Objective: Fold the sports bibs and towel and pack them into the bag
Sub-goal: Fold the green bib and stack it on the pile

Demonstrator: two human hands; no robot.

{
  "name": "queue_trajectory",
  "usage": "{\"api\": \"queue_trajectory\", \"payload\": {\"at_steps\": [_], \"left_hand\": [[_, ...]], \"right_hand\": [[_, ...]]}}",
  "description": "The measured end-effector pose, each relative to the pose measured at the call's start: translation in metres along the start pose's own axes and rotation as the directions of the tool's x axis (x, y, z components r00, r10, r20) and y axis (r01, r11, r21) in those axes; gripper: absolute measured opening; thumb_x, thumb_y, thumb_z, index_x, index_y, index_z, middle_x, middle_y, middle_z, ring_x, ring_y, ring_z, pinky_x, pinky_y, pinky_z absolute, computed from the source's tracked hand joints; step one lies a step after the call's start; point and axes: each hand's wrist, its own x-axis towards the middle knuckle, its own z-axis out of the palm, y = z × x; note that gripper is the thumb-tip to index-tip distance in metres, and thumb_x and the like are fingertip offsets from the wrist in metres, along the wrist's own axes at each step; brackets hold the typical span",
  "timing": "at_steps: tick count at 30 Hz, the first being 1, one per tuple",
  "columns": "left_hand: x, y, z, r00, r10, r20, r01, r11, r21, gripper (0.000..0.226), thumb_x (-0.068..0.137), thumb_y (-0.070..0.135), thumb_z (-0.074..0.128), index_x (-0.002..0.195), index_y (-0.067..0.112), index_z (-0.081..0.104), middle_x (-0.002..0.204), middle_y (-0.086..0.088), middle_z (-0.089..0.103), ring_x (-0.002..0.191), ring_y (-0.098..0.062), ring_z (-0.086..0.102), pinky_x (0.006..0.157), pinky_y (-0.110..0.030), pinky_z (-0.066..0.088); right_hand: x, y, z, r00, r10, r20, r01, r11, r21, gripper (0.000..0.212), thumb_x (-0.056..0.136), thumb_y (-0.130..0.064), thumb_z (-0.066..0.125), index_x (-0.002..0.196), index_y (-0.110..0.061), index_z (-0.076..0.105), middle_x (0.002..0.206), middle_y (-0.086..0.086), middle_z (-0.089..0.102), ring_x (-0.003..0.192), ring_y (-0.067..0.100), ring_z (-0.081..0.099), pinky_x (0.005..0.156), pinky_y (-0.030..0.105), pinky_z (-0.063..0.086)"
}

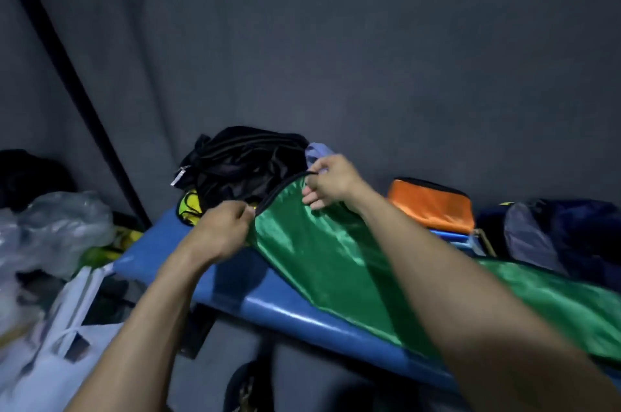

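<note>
Left hand (223, 226) and right hand (331, 181) each pinching the black-trimmed edge of a shiny green bib (322, 253), draped across the blue counter (188, 263), black bag (248, 166) at 12 o'clock, yellow bib (189, 210) at 10.

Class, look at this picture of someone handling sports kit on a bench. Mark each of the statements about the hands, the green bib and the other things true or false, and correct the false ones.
1. Both hands grip the green bib. True: left hand and right hand pinch its dark-trimmed edge.
2. The green bib lies on a red bench. False: the bench is blue.
3. A black bag sits beyond the hands. True.
4. The orange pouch lies left of the black bag. False: it lies to its right.
5. The green bib is already inside the bag. False: it lies spread on the bench.
</note>
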Motion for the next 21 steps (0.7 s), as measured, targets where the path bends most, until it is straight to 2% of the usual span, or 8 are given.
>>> {"api": "queue_trajectory", "payload": {"at_steps": [7, 9, 11, 13, 14, 16, 18, 21], "left_hand": [[0.017, -0.055, -0.014, 0.949, -0.312, 0.037, 0.283, 0.901, 0.330, 0.023, 0.103, 0.028, 0.045, 0.086, 0.014, 0.052, 0.099, -0.015, 0.062, 0.087, -0.032, 0.057, 0.075, -0.036, 0.044], [0.014, -0.046, -0.009, 0.975, -0.195, -0.106, 0.221, 0.882, 0.417, 0.018, 0.099, 0.030, 0.049, 0.098, 0.013, 0.057, 0.112, -0.014, 0.057, 0.100, -0.037, 0.056, 0.083, -0.043, 0.050], [0.008, -0.022, 0.005, 0.963, 0.157, -0.219, -0.085, 0.948, 0.306, 0.017, 0.097, 0.030, 0.055, 0.107, 0.017, 0.060, 0.110, -0.008, 0.053, 0.104, -0.033, 0.054, 0.085, -0.045, 0.050], [0.004, 0.000, 0.026, 0.910, 0.414, -0.041, -0.403, 0.901, 0.160, 0.018, 0.097, 0.034, 0.058, 0.111, 0.023, 0.062, 0.112, -0.002, 0.055, 0.105, -0.025, 0.054, 0.091, -0.043, 0.048], [0.004, 0.007, 0.038, 0.897, 0.420, 0.138, -0.439, 0.884, 0.162, 0.024, 0.097, 0.041, 0.058, 0.116, 0.026, 0.062, 0.118, -0.001, 0.054, 0.110, -0.025, 0.053, 0.096, -0.043, 0.046], [0.010, 0.012, 0.054, 0.898, 0.218, 0.383, -0.366, 0.853, 0.372, 0.037, 0.095, 0.049, 0.060, 0.126, 0.030, 0.059, 0.129, -0.003, 0.050, 0.119, -0.030, 0.050, 0.102, -0.043, 0.045], [0.013, 0.021, 0.065, 0.926, 0.180, 0.332, -0.328, 0.818, 0.473, 0.034, 0.094, 0.045, 0.061, 0.123, 0.027, 0.061, 0.127, -0.006, 0.051, 0.119, -0.033, 0.053, 0.100, -0.043, 0.047], [0.001, 0.062, 0.087, 0.855, 0.473, 0.212, -0.517, 0.811, 0.274, 0.018, 0.095, 0.036, 0.061, 0.107, 0.025, 0.066, 0.111, -0.002, 0.055, 0.106, -0.029, 0.058, 0.091, -0.041, 0.050]], "right_hand": [[0.043, 0.018, 0.059, 0.998, 0.007, 0.070, -0.008, 1.000, 0.019, 0.013, 0.095, 0.006, 0.061, 0.100, -0.006, 0.059, 0.088, 0.024, 0.070, 0.074, 0.035, 0.074, 0.057, 0.039, 0.063], [0.046, 0.020, 0.067, 0.996, -0.020, 0.085, 0.020, 1.000, 0.005, 0.021, 0.091, 0.006, 0.064, 0.107, -0.008, 0.062, 0.086, 0.023, 0.072, 0.072, 0.032, 0.074, 0.065, 0.045, 0.064], [0.043, 0.019, 0.065, 0.993, -0.068, 0.100, 0.070, 0.997, -0.019, 0.033, 0.089, 0.003, 0.067, 0.117, -0.014, 0.062, 0.088, 0.021, 0.074, 0.073, 0.029, 0.074, 0.071, 0.046, 0.064], [0.031, 0.019, 0.050, 0.985, -0.155, 0.079, 0.163, 0.982, -0.098, 0.040, 0.089, -0.005, 0.069, 0.125, -0.020, 0.061, 0.088, 0.012, 0.076, 0.079, 0.026, 0.075, 0.076, 0.045, 0.063], [0.019, 0.018, 0.038, 0.981, -0.184, 0.067, 0.190, 0.977, -0.092, 0.041, 0.089, -0.006, 0.069, 0.126, -0.022, 0.060, 0.086, 0.007, 0.075, 0.079, 0.026, 0.075, 0.076, 0.044, 0.063], [-0.013, 0.025, 0.007, 0.975, -0.219, 0.035, 0.220, 0.975, -0.017, 0.038, 0.092, -0.002, 0.064, 0.124, -0.021, 0.059, 0.083, 0.005, 0.072, 0.074, 0.027, 0.074, 0.069, 0.042, 0.062], [-0.054, 0.039, -0.035, 0.961, -0.272, -0.059, 0.269, 0.962, -0.056, 0.032, 0.093, -0.001, 0.062, 0.118, -0.019, 0.061, 0.082, 0.008, 0.071, 0.070, 0.027, 0.074, 0.066, 0.044, 0.061], [-0.123, 0.079, -0.110, 0.917, -0.307, -0.254, 0.259, 0.944, -0.204, 0.020, 0.092, -0.002, 0.063, 0.108, -0.014, 0.067, 0.086, 0.014, 0.072, 0.067, 0.026, 0.073, 0.061, 0.043, 0.060]]}}
